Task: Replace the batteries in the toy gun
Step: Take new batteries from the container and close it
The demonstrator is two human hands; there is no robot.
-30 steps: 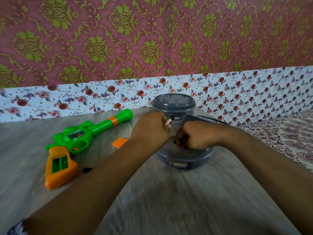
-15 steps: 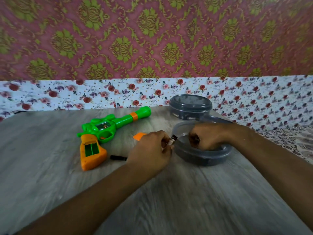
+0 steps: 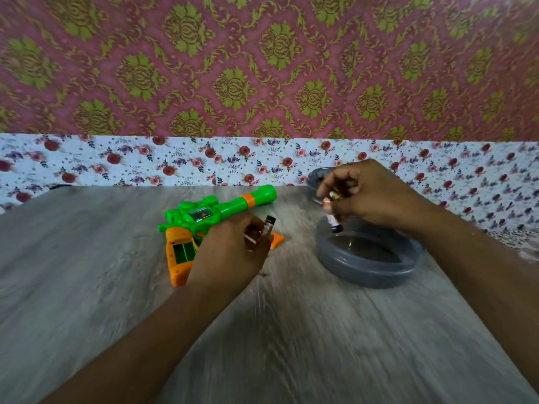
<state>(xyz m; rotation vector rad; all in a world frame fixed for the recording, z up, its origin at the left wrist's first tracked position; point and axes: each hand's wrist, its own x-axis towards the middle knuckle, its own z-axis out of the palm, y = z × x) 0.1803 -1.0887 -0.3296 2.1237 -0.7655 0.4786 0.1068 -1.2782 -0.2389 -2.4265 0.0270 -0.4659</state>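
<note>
The step in hand was judged to be the fetching of fresh cells: both hands carried batteries, and none had yet gone into the toy gun (image 3: 210, 225). The gun lay on its side on the bench (image 3: 87, 258), barrel pointing away and to the right, the orange grip nearest the person, with its battery bay uncovered and showing green inside. An orange piece (image 3: 277, 239), probably the bay cover, lay on the bench just beside the gun, partly hidden.

The left hand (image 3: 230, 255) was low over the gun's grip, fingers curled, pinching a dark battery (image 3: 269, 225) that stood up out of the fingertips. The right hand (image 3: 367, 193) was raised above the open grey container (image 3: 367, 269), knuckles up, fingers curled and pinching a pale battery (image 3: 332, 217) that hung down toward the container; a second cell may have been in the same grip, but blur prevented confirmation. A second grey container (image 3: 316, 179) stood behind, largely covered by that hand.

The next move would call for turning a cell to match the bay's polarity and seating it against the spring contact, probably with the gun steadied.
</note>
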